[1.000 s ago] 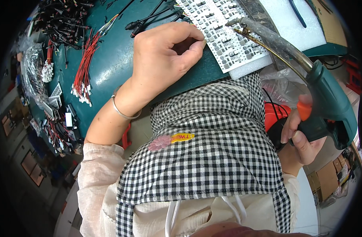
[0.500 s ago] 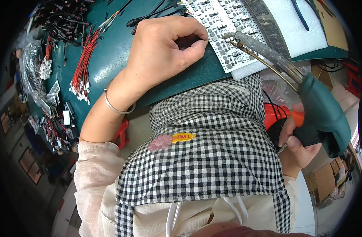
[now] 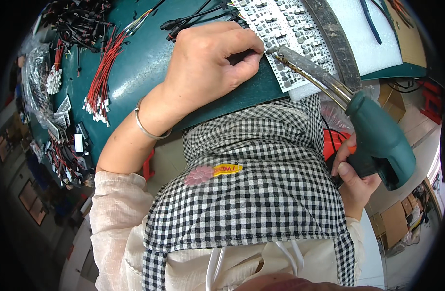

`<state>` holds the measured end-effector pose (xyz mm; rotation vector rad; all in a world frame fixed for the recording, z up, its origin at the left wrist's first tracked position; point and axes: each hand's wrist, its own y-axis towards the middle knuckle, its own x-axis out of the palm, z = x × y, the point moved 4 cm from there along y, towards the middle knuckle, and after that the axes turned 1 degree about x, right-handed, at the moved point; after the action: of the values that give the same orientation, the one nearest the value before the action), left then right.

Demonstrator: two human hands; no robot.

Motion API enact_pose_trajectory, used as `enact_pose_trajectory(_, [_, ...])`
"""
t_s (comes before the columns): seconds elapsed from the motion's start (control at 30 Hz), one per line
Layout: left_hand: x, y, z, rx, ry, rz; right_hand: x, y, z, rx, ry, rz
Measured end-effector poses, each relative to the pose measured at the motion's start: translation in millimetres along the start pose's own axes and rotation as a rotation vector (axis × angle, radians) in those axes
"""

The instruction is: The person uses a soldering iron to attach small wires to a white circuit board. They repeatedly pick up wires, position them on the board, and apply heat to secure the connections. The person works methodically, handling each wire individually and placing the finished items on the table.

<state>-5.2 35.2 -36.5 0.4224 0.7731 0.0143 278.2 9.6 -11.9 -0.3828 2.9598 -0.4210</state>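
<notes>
In my right hand point(image 3: 358, 182) is the handle of a dark green soldering gun point(image 3: 380, 133), its fingers wrapped round the grip. Its long metal barrel points up and left, and the tip is at the left edge of a white circuit board point(image 3: 300, 41) dotted with small parts. Close to that tip, my left hand point(image 3: 215, 60) is closed in a pinch at the board's edge. What its fingertips hold, if anything, is too small to make out.
A dark worn strip point(image 3: 336, 39) and white foam point(image 3: 365, 36) lie right of the board. Black connector cables point(image 3: 193, 19) are behind my left hand. Red wires point(image 3: 103, 72) with white plugs lie left on the green mat point(image 3: 135, 63), near heaps of black cables point(image 3: 79, 22).
The soldering gun and my right hand have shifted left, bringing the tip closer to my left fingertips and the board's edge. My left hand has moved slightly right, still pinched.
</notes>
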Motion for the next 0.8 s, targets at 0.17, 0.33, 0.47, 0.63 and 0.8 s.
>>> enact_pose_trajectory(0.17, [1, 0, -1, 0.031, 0.033, 0.009, -2, -8, 1, 0.119, -0.054, -0.025])
enact_pose_trajectory(0.33, [0, -2, 4, 0.080, 0.097, 0.026, 0, -10, -3, 0.111, -0.092, -0.014])
enact_pose_trajectory(0.47, [0, -2, 4, 0.106, 0.113, 0.026, -1, -9, -2, 0.118, -0.073, -0.014])
enact_pose_trajectory(0.63, [1, -2, 4, 0.133, 0.130, 0.032, 0, 2, -13, -0.002, 0.077, 0.008])
enact_pose_trajectory(0.8, [0, -2, 4, 0.134, 0.144, 0.039, -1, 16, -20, -0.111, 0.187, -0.074])
